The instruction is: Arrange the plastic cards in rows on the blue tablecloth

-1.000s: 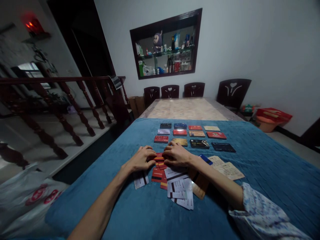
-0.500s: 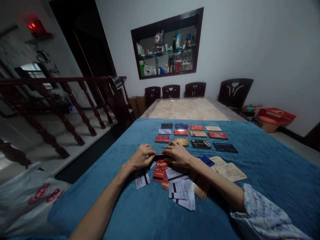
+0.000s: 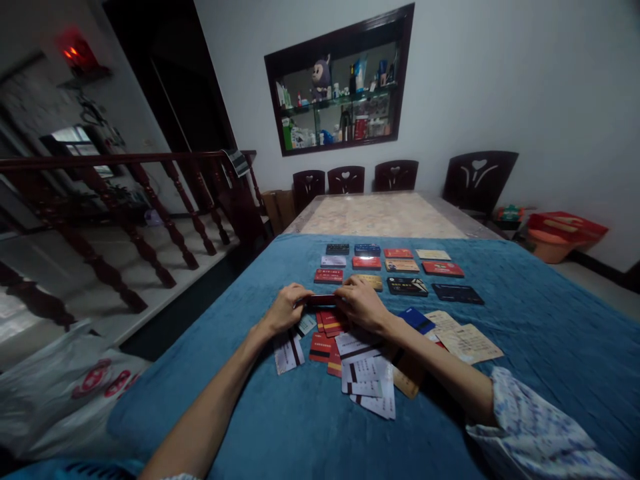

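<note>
My left hand [image 3: 286,309] and my right hand [image 3: 363,303] pinch the two ends of a red card [image 3: 322,300], held on edge just above a loose heap of cards [image 3: 350,357] on the blue cloth [image 3: 525,333]. The heap has red, white and tan cards, many showing black magnetic stripes. A white striped card [image 3: 287,350] lies apart at the heap's left. Beyond my hands, rows of single cards [image 3: 395,267] lie face up side by side.
The cloth covers the near half of a long marble-topped table [image 3: 380,215] with dark chairs [image 3: 477,175] at its far end. A wooden railing [image 3: 125,200] runs at left, a white plastic bag [image 3: 65,393] sits at near left, and a red basin [image 3: 565,233] is at right.
Both hands have lifted the red card off the heap and turned it up on its edge. The view has shifted slightly.
</note>
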`<state>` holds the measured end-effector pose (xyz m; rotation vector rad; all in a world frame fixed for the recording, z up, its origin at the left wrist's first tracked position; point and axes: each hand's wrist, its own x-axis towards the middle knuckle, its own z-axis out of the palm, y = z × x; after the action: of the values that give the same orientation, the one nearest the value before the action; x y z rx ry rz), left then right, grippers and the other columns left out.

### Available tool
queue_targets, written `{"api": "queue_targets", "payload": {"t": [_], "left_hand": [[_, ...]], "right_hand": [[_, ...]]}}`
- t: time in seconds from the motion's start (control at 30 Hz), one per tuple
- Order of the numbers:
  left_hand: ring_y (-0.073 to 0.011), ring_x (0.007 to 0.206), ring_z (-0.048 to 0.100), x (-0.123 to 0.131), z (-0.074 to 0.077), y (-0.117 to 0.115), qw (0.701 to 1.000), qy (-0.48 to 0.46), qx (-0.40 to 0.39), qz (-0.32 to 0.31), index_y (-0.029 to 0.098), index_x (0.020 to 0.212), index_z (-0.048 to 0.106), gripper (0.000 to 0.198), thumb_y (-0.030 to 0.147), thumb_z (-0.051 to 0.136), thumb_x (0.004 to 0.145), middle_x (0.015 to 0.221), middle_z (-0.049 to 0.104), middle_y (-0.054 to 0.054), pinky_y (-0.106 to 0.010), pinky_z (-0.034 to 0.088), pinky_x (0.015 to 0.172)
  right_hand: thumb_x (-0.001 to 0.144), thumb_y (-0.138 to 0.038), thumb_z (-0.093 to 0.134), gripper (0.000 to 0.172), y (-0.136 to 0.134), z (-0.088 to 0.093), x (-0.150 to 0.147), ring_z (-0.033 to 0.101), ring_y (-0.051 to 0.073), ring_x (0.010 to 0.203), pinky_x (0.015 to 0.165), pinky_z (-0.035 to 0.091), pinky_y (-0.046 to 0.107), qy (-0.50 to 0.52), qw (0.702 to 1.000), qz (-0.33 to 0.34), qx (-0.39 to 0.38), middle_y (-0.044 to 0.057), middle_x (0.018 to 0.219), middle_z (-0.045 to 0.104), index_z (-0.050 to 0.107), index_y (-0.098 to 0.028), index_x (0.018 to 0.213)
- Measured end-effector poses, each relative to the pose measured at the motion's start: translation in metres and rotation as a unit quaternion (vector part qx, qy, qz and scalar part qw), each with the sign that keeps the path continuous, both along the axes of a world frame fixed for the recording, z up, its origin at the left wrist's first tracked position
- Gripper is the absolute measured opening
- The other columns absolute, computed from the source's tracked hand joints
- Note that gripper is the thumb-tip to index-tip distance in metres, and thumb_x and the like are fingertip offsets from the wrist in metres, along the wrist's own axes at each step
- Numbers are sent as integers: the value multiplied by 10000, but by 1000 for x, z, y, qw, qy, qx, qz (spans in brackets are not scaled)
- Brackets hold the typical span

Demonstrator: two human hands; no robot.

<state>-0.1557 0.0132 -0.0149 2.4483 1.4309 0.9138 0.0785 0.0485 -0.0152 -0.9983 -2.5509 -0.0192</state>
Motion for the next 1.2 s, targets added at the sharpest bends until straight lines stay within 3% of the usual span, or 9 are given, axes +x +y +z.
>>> {"api": "queue_targets", "payload": {"t": [0.23, 0.57, 0.77, 1.2], "left_hand": [[-181, 948, 632, -1, -2, 0, 999, -17, 21, 19, 189, 1050, 741, 435, -21, 501, 755, 966, 717, -56, -351, 525, 899], [-170, 920, 644, 5, -5, 0, 998, -45, 9, 38, 208, 1112, 699, 401, 29, 541, 791, 990, 700, -41, -342, 529, 903], [-164, 901, 647, 6, -14, 2, 998, -42, 10, 44, 211, 1127, 630, 359, 60, 537, 815, 1013, 676, -32, -356, 516, 928], [-178, 929, 626, 9, -13, 2, 996, -39, 50, 62, 204, 1086, 640, 336, 54, 531, 806, 1008, 694, -32, -345, 508, 921]], "right_hand": [[928, -192, 500, 207, 0, 0, 0, 544, 227, 972, 862, 379, 336, 26, 1000, -3, 6, 106, 974, 690, 702, -184, 968], [901, -149, 523, 375, -4, 2, -1, 526, 251, 1012, 890, 363, 367, 31, 999, -9, -16, 93, 1085, 713, 578, -203, 1268], [908, -153, 527, 382, -3, -2, -2, 530, 263, 1007, 882, 375, 377, 25, 1000, -11, -15, 87, 1121, 715, 588, -220, 1278], [816, -132, 592, 567, -7, 0, -3, 490, 279, 1087, 915, 365, 389, -3, 1000, -18, 14, 128, 1254, 640, 506, -177, 1375]]}}
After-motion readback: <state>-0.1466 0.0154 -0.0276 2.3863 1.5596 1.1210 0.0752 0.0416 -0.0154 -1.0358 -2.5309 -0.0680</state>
